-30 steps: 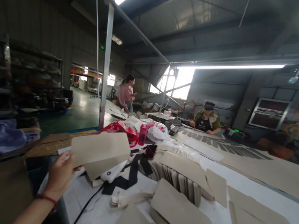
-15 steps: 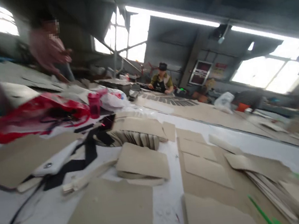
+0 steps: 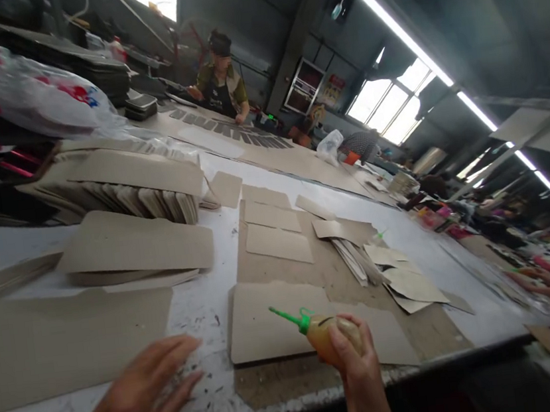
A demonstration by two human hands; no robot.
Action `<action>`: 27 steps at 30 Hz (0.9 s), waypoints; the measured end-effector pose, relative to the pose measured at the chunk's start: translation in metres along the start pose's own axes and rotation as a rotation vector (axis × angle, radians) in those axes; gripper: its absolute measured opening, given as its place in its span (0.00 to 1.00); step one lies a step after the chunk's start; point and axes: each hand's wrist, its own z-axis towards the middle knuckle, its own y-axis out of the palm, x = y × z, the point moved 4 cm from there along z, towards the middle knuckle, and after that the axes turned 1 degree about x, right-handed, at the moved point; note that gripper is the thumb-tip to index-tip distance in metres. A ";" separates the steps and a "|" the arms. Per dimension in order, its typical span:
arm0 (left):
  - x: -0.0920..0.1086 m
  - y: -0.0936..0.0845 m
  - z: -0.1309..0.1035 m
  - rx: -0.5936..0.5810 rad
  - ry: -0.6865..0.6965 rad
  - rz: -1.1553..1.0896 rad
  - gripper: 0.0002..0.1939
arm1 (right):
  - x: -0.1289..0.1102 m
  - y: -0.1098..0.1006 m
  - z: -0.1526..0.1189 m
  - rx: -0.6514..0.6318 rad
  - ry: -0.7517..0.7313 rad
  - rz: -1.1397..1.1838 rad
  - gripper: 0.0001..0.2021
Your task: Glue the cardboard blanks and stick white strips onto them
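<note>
- At the near table edge, a glue bottle (image 3: 328,336) is tilting, its green nozzle pointing left over a cardboard piece (image 3: 264,324).
- Right hand (image 3: 359,376) is gripping it, fingers curling around its body.
- Left hand (image 3: 138,400) is hovering palm-down, fingers spreading, above the white table (image 3: 207,308) beside a large cardboard sheet (image 3: 66,342).

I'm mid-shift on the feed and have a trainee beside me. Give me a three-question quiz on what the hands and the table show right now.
1. True or false: the right hand grips a squeeze bottle with a green nozzle.
2. What does the left hand hold?
A. a cardboard piece
B. nothing; it is spread open over the white table
C. the bottle
3. Fill in: the green nozzle points over a flat ____ piece near the table's front edge.

Key: 1 true. 2 B. 3 cardboard.
</note>
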 end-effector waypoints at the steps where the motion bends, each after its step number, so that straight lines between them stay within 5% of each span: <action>1: 0.019 0.020 0.006 -0.036 0.081 -0.001 0.18 | -0.002 0.000 -0.002 -0.015 -0.028 -0.039 0.31; 4: 0.054 0.069 0.018 -0.044 0.165 -0.020 0.13 | -0.005 -0.001 -0.003 -0.058 -0.091 -0.135 0.30; 8: 0.051 0.096 0.013 -0.034 0.155 -0.037 0.13 | -0.003 0.003 0.000 -0.120 -0.148 -0.216 0.26; 19: 0.044 0.098 0.005 -0.118 0.119 -0.058 0.16 | 0.012 0.024 0.011 -0.232 -0.266 -0.397 0.21; 27: 0.043 0.101 0.003 -0.087 0.120 -0.092 0.18 | -0.003 0.012 0.010 -0.208 -0.264 -0.474 0.20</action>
